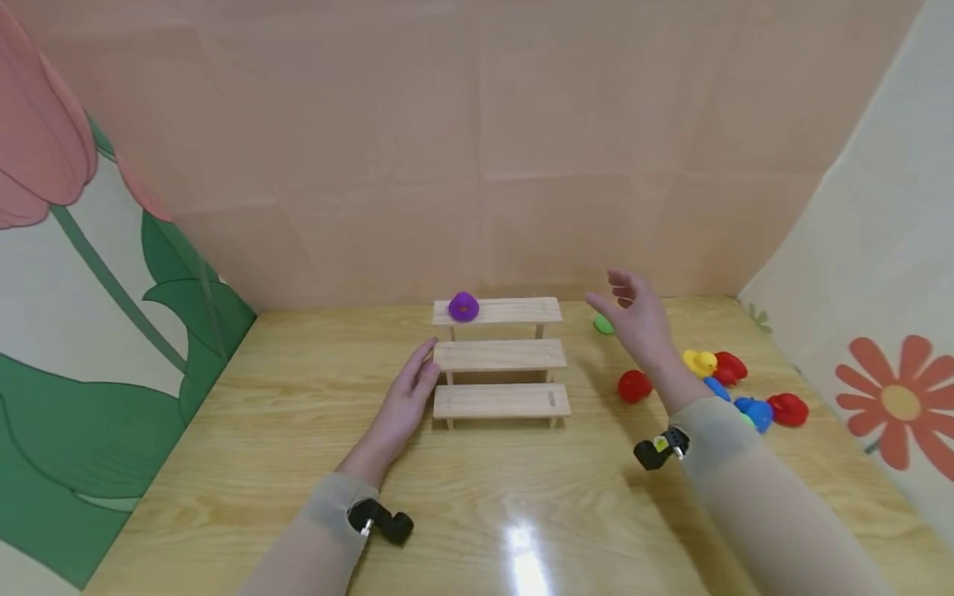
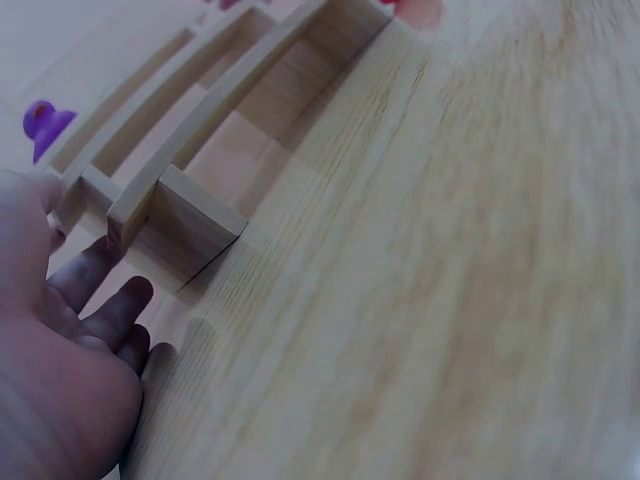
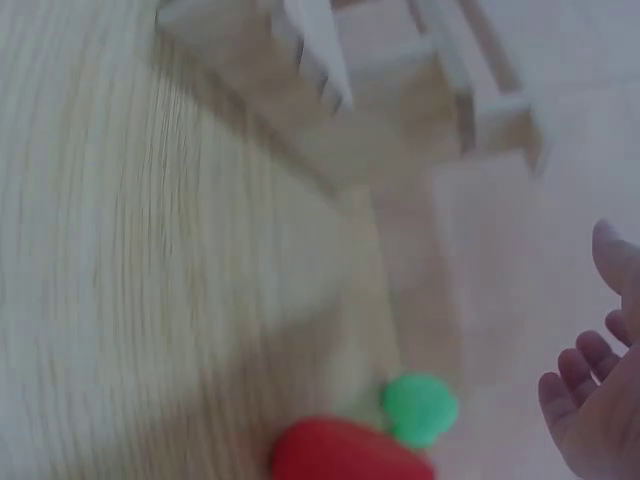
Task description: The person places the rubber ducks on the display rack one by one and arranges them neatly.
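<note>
A small three-step wooden stand [image 1: 499, 355] is on the table, with a purple rubber duck [image 1: 464, 307] at the left of its top step. My left hand [image 1: 402, 400] lies beside the stand's left end, fingers loosely extended. In the left wrist view, its fingertips [image 2: 130, 297] are at the ends of the steps; firm contact is hard to tell. To the right of the stand, my right hand [image 1: 637, 319] hovers above the table, fingers spread and slightly bent, holding nothing. Below it are a green toy [image 1: 604, 324], partly hidden, and a red toy [image 1: 635, 386].
Right of my right forearm lies a group of rubber ducks: a yellow duck [image 1: 699, 362], a red duck [image 1: 730, 368], a blue duck [image 1: 756, 413] and another red duck [image 1: 788, 409]. My forearm partly covers this group. A pink backdrop [image 1: 477, 165] rises behind the table.
</note>
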A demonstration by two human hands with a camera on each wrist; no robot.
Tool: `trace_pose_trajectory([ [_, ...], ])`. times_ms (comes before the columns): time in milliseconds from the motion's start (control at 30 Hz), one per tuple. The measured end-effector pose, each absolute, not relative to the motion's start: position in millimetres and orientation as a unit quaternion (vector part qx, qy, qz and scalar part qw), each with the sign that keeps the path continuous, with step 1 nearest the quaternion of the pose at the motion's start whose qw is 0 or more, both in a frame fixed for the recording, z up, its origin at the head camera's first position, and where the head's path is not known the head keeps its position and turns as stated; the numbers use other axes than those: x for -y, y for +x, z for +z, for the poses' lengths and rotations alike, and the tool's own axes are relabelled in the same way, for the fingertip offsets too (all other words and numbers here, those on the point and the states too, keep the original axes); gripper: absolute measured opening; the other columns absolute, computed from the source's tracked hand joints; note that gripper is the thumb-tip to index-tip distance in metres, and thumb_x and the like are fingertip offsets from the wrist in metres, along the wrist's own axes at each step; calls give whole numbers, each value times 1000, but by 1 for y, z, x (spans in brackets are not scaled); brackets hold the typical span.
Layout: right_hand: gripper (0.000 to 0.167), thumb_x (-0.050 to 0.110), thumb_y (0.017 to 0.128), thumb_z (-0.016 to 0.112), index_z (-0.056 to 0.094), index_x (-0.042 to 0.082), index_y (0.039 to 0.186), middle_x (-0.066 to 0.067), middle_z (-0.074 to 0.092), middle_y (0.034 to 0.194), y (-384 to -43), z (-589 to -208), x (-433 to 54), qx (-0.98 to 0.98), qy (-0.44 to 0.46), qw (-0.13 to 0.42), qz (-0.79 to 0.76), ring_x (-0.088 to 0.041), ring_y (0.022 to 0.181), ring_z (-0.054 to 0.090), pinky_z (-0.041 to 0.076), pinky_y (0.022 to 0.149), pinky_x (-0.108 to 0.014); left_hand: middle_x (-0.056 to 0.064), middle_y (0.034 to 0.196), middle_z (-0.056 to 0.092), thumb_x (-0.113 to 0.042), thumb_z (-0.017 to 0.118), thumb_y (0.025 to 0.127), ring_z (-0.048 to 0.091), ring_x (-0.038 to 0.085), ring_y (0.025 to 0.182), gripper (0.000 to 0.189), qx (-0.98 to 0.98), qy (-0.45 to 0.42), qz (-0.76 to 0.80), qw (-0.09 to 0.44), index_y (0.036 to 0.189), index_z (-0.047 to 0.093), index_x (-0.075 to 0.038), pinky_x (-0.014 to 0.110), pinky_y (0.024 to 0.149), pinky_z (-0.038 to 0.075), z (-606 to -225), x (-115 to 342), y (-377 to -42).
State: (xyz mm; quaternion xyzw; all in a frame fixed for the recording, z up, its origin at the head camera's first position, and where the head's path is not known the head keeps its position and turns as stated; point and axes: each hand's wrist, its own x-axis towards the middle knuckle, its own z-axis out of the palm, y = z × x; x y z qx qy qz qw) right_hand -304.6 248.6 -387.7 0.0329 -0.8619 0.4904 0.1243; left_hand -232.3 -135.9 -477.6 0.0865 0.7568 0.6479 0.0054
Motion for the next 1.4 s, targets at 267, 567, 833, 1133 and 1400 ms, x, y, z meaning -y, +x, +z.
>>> trace_pose_trajectory([
  [267, 87, 48, 107, 74, 35, 4, 172, -24, 42, 169, -319, -409, -277, 871, -3, 98, 481, -49, 152, 42, 39, 123, -66, 15, 177, 34, -47, 50, 118, 35, 39, 161, 63, -753, 87, 652, 8, 175, 33, -26, 57, 133, 22, -477, 134, -231],
  [567, 96, 53, 108, 70, 25, -2, 173, -34, 35, 169, -326, -421, -293, 883, -12, 57, 466, -54, 153, 37, 36, 124, -68, 14, 177, 35, -48, 51, 118, 35, 38, 161, 64, -748, 86, 658, 12, 175, 33, -27, 57, 133, 22, -479, 132, -232],
  [833, 100, 57, 109, 64, 16, -3, 174, -36, 25, 172, -330, -423, -297, 891, -2, 8, 453, -57, 155, 31, 33, 125, -71, 14, 176, 36, -48, 51, 118, 36, 38, 160, 63, -748, 92, 657, 8, 175, 34, -29, 57, 133, 23, -480, 131, -234],
  [1133, 105, 60, 110, 62, 8, -2, 175, -37, 22, 174, -339, -432, -304, 896, -1, -24, 443, -56, 158, 29, 30, 127, -70, 14, 176, 37, -47, 50, 118, 36, 37, 161, 63, -751, 88, 654, 9, 176, 33, -27, 56, 133, 24, -476, 127, -233],
  [1400, 107, 63, 111, 55, 0, -4, 174, -40, 16, 174, -346, -440, -314, 898, 11, -62, 435, -58, 159, 24, 24, 129, -69, 13, 177, 34, -45, 51, 119, 35, 37, 161, 64, -745, 92, 661, 9, 176, 32, -24, 55, 133, 24, -474, 126, -234],
])
